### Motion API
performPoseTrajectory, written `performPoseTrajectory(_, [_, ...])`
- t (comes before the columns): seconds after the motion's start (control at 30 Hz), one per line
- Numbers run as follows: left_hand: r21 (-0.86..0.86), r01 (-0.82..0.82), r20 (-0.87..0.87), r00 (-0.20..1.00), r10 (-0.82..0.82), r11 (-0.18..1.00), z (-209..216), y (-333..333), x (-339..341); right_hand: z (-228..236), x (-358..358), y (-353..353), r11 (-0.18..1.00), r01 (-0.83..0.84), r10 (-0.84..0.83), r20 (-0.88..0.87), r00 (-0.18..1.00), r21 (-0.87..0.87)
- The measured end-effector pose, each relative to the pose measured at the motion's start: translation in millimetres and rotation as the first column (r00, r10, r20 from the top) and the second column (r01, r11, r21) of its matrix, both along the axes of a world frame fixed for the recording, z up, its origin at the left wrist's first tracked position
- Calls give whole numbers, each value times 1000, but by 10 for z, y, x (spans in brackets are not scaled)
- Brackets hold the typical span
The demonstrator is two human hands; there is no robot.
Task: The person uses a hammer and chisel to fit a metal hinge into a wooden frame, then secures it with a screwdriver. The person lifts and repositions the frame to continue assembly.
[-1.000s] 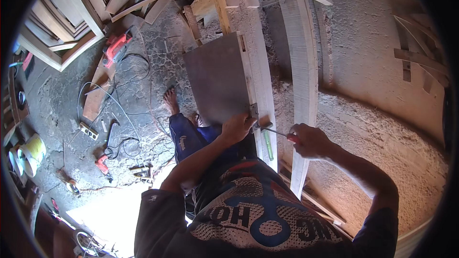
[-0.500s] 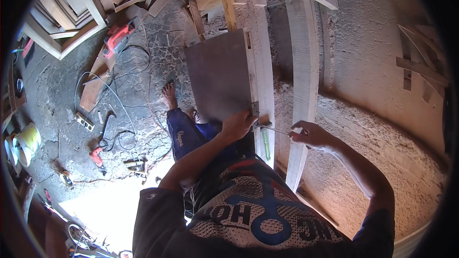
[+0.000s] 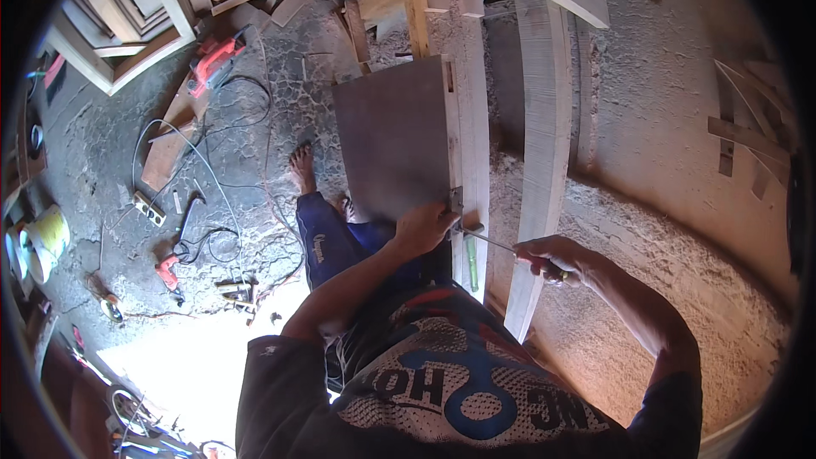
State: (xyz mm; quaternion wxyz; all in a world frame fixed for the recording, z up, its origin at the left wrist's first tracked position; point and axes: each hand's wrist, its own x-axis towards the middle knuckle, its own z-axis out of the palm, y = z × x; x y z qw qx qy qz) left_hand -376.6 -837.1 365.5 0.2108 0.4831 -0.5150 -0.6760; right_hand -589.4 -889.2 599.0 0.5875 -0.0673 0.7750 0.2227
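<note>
Right hand (image 3: 552,260) has its grip closed round the handle of a screwdriver (image 3: 493,242), whose shaft points left toward a small metal plate (image 3: 456,198) at the edge of a dark panel (image 3: 393,140). Left hand (image 3: 422,229) lies over the panel's near right corner, fingertips beside the plate; cannot tell whether its grip pinches anything. The panel sits alongside a pale plank (image 3: 470,119).

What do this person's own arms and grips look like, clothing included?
The short, dark fabric left sleeve has a small pale mark near its hem; the right sleeve is likewise short, dark fabric. Forearms are uncovered; left grip and right grip wear no gloves.
</note>
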Motion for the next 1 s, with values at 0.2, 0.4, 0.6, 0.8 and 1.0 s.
performPoseTrajectory(0.2, [30, 12, -2, 1000, -12, 999, 29, -28, 38, 224, 442, -104, -98, -913, 992, -106, -61, -395])
performPoseTrajectory(0.4, [45, 40, 53, 998, -42, 998, 15, -31, 1, 129, 369, -89, -21, -934, 998, -65, 2, -358])
performPoseTrajectory(0.6, [-8, 30, 29, 999, -29, 1000, 6, -24, 5, 135, 204, -16, 995, -62, 66, 47, 997, -75])
performPoseTrajectory(0.8, [18, 19, 0, 1000, -19, 1000, 51, -35, 56, 267, 466, 115, -225, -882, 962, -237, -135, -413])
performPoseTrajectory(1.0, [40, 45, 15, 999, -46, 998, 12, -2, 37, 88, 343, -186, 762, -599, 626, 44, 779, -246])
